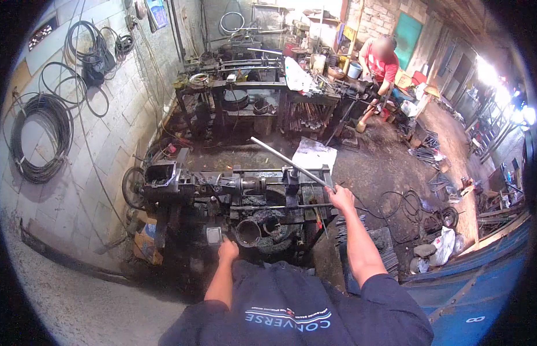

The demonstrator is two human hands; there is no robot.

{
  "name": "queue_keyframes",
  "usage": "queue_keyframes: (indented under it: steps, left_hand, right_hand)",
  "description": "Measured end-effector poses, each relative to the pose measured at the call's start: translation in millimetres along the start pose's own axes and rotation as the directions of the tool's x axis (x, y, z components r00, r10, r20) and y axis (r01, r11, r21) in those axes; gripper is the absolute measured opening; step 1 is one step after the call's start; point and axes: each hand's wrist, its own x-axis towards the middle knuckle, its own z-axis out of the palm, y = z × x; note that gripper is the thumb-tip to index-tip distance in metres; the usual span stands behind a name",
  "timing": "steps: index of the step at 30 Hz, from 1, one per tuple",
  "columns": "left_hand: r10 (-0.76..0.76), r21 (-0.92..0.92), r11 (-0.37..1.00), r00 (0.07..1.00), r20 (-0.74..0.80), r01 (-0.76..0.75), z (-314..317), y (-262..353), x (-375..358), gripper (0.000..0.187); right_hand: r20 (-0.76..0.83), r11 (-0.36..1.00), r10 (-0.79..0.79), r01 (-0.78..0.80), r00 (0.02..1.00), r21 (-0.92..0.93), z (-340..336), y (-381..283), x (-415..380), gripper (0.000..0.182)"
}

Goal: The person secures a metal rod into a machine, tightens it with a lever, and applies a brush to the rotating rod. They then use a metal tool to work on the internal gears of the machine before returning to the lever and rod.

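My right hand (pixel 341 199) is closed around the near end of a long pale metal rod (pixel 288 162), which slants up and away to the left over a greasy lathe-like machine (pixel 254 185). My left hand (pixel 228 249) is low at the front of the machine, fingers curled; what they grip, if anything, is too small to make out. Just left of its fingertips sits a small square light-grey plate or box (pixel 214 235). Beside that hand, a round metal cup (pixel 248 232) stands below the machine's bed.
Cable coils (pixel 40 138) hang on the left wall. Behind the machine, a pale sheet (pixel 314 157) lies near a cluttered workbench (pixel 251 85). Another person in a red shirt (pixel 381 60) bends over equipment at the back right. Stacked rods (pixel 386 251) lie at my right.
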Motion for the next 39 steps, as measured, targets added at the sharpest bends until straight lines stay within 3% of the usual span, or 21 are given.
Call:
queue_keyframes:
  steps: [19,39]
  left_hand:
    - [-0.003,-0.003,1.0,1.0,0.031,0.003,-11,4,-8,0.055]
    - [0.007,-0.047,0.999,0.999,0.045,-0.005,-1,-4,2,0.067]
  right_hand:
    - [-0.054,1.0,0.003,-0.004,0.999,-0.019,7,0,-1,0.064]
    - [-0.03,1.0,0.007,-0.007,1.0,-0.017,5,-3,-1,0.061]
